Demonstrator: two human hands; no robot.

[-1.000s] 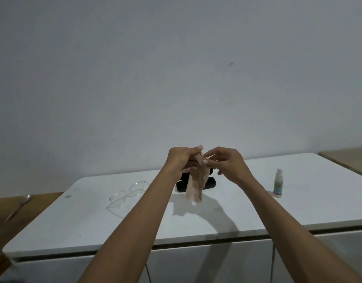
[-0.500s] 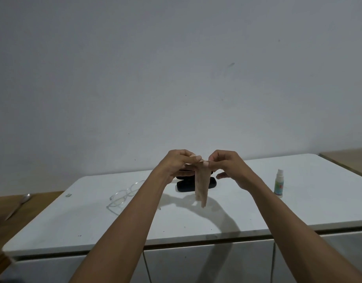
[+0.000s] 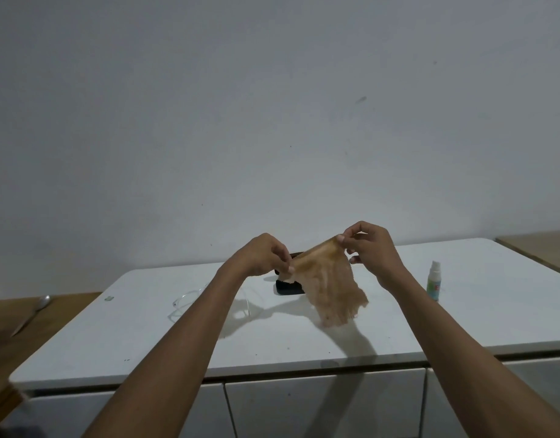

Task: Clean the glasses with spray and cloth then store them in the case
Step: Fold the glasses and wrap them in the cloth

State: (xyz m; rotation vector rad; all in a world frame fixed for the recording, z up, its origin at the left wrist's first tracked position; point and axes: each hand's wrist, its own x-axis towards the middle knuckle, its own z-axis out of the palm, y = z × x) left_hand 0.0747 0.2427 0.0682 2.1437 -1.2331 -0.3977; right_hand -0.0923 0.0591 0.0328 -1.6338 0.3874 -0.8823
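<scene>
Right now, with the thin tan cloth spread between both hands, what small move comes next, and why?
Probably free the left hand and reach down for the clear-framed glasses lying on the white table. The tan cloth hangs open, pinched by both hands, the right hand higher, while the small white spray bottle stands untouched.

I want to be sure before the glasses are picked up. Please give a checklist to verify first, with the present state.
1. Cloth unfolded and held by both hands: ok; left hand, right hand.
2. A hand free to lift the glasses: not ok.
3. Glasses within reach on the table: ok.
4. Spray bottle upright: ok.
5. Case open: cannot tell, the cloth hides it.
</scene>
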